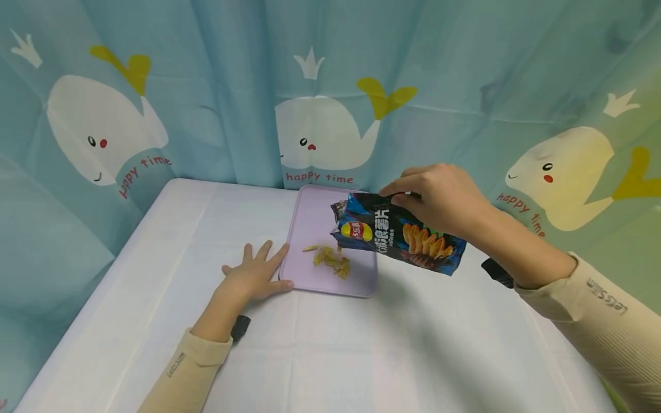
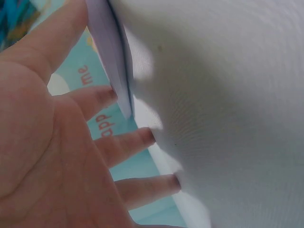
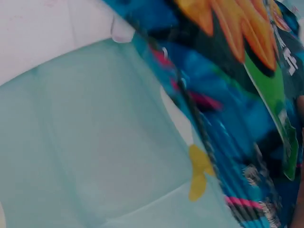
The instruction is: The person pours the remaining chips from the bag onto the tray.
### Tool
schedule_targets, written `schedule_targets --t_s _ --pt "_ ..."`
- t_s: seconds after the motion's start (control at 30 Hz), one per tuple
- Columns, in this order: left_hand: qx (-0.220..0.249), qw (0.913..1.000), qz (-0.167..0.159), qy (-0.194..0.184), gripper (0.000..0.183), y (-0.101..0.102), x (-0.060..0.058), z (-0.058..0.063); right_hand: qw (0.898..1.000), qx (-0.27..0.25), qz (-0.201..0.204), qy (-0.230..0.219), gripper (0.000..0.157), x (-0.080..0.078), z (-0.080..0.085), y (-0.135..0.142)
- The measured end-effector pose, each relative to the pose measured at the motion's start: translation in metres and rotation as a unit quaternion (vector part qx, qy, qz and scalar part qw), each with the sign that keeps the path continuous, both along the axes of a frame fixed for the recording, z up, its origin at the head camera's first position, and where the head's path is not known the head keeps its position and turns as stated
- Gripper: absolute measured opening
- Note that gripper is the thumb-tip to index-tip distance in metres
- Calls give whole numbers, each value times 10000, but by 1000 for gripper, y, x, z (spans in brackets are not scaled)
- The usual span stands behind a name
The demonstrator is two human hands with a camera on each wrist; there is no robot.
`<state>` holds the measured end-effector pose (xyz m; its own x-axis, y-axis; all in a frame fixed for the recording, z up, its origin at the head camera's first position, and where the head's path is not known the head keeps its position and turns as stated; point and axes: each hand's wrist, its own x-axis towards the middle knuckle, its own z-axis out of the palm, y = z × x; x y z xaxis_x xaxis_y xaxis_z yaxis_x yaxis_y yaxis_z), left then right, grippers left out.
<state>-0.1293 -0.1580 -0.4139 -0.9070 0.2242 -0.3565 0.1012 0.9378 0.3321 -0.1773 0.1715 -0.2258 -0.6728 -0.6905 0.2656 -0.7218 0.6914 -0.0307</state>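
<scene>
In the head view my right hand pinches a dark blue potato chip bag along its upper edge. The bag is tilted on its side, its torn mouth pointing left over a light purple tray. Several yellow chip pieces lie in a small heap on the tray. My left hand has its fingers spread at the tray's left edge. In the left wrist view the thumb and index fingertip are right at the tray's rim, and the other fingertips meet the white cloth. The bag's printed side fills much of the right wrist view.
A white cloth covers the table. Behind it and to both sides hangs a light blue curtain printed with white whales. A black wrist strap shows at my right wrist and another at my left.
</scene>
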Motion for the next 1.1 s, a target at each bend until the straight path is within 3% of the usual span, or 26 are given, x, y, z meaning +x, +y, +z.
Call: schedule_targets --t_s 0.57,1.1 --pt "-4 10000 7 -16 89 0 0 0 9999 -13 64 95 20 0 -3 1" --pt "-15 10000 22 -14 90 -1 -1 -3 9997 10 128 183 21 3 4 -1"
